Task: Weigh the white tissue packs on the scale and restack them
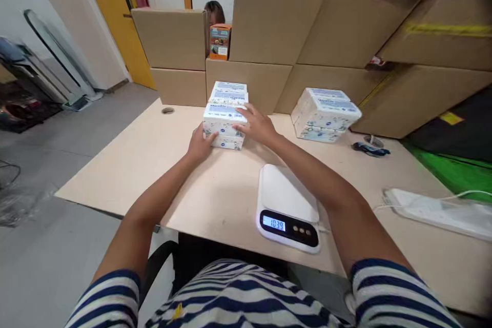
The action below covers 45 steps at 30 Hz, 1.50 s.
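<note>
White soft packs of tissues (225, 114) with blue print and a floral band stand in stacks on the far side of the table, against the cardboard boxes. My left hand (200, 144) grips the left side of the front stack, its thumb on the front face. On the right side of the upper front pack, my right hand (255, 124) has its fingers over the top and edge. Both hands hold this pack between them. Below my right forearm lies a white digital scale (288, 200) with a lit display and a bare platform.
A second stack of tissue packs (326, 113) stands at the right. Cardboard boxes (269, 25) form a wall behind, with a small orange box (220, 42) on it. A dark blue item (371, 149) and a white power strip (438, 210) lie right. Someone's head (214, 12) shows behind.
</note>
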Tool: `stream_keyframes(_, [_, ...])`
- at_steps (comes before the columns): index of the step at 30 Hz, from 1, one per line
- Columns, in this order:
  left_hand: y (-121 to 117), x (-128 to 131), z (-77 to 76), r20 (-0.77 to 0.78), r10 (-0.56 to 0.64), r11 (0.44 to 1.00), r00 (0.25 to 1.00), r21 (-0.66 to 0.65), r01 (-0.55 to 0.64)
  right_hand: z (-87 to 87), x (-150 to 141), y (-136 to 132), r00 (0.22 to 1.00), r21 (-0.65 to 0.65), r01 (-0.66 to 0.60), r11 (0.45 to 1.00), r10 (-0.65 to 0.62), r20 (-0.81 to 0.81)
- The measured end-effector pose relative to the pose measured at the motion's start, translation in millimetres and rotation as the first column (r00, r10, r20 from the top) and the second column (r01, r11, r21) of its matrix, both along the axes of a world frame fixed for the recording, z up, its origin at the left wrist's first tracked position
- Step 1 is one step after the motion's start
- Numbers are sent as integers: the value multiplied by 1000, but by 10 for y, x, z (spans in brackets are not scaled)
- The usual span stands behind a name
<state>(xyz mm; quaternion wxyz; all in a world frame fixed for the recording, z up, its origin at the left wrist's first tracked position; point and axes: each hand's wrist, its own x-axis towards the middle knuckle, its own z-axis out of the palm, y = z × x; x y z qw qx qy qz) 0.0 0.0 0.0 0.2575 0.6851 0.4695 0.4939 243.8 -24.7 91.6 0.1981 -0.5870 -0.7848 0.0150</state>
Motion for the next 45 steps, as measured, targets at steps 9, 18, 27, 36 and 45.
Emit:
stream_keyframes(9, [53, -151, -220, -39, 27, 1000, 999, 3, -26, -53, 5, 1, 1000, 40, 3, 999, -3, 3])
stream_keyframes(18, [159, -136, -247, -69, 60, 998, 996, -10, -60, -52, 1474, 162, 836, 166, 546, 821, -545, -54])
stream_keyframes(27, [127, -128, -210, -71, 106, 993, 992, -36, -109, 118, 2593, 411, 847, -158, 487, 859, -420, 325])
stream_keyframes(36, [67, -116, -156, -100, 0, 999, 995, 44, 4, 211, 2748, 558, 818, -198, 452, 870, -316, 481])
stream_keyframes(45, [76, -118, -185, -135, -12, 998, 991, 65, 21, 268, 2649, 352, 867, -89, 385, 919, -327, 376])
